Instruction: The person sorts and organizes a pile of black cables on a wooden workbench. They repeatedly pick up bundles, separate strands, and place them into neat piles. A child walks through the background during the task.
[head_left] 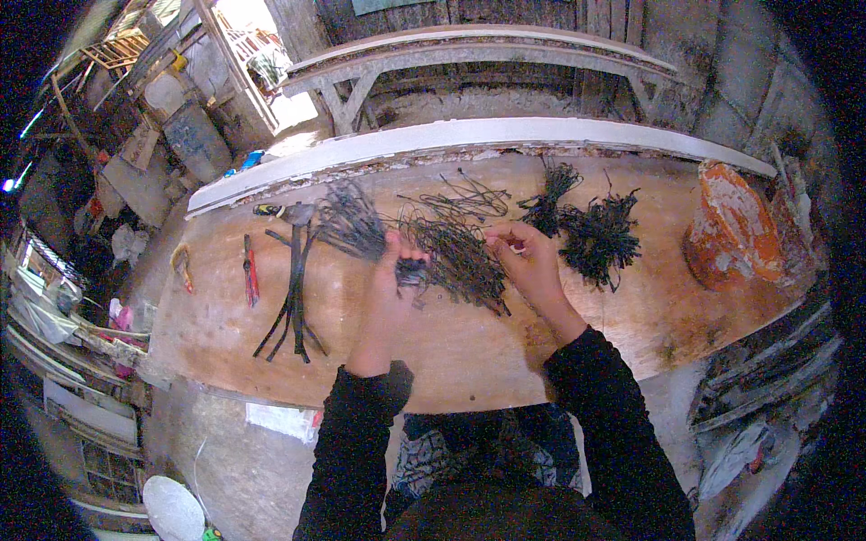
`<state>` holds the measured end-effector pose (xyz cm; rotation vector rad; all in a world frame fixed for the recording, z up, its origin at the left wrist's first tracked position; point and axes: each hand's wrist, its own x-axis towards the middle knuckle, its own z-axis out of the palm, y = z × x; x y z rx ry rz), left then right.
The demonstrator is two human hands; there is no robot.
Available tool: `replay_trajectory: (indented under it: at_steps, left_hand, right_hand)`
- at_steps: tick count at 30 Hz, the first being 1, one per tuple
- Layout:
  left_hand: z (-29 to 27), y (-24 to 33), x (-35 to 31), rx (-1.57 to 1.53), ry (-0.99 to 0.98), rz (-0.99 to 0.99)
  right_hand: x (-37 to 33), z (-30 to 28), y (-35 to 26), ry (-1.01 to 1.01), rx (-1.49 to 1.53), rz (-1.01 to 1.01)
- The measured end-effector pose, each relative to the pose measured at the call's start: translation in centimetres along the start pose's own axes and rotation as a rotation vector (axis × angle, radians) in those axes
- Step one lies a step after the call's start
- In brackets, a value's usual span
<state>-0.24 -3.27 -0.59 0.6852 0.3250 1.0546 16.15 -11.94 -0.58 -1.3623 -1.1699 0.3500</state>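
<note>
My left hand (390, 284) is wrapped round a bundle of thin black wire-like strands (350, 221). Their loose ends fan out toward the far left, and the hand is slightly blurred. My right hand (534, 266) has thumb and forefinger pinched together at the edge of a loose pile of dark strands (460, 261); what lies between the fingertips is too small to make out. That pile rests on the wooden table (433, 361) between both hands. Two gathered black bunches, one larger (603, 236) and one smaller (548, 203), lie to the right.
Flat black strips (296, 279), red-handled pliers (251, 275), a putty-knife-like tool (287, 213) and a curved tool (183, 268) lie at the left. Looser strands (465, 198) lie farther back. An orange, white-smeared container (735, 225) stands right. A white-topped plank (451, 135) borders the far edge.
</note>
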Motion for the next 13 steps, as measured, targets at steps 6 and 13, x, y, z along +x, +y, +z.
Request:
replay_trajectory:
  at_steps: [6,13]
  left_hand:
    - [-1.5,2.0,0.7,-0.080,0.007,0.068]
    - [-1.8,2.2,0.7,0.014,0.003,0.062]
  right_hand:
    - [-0.1,0.3,2.5,-0.217,-0.390,0.049]
    - [-0.8,0.2,0.2,-0.520,-0.452,0.004]
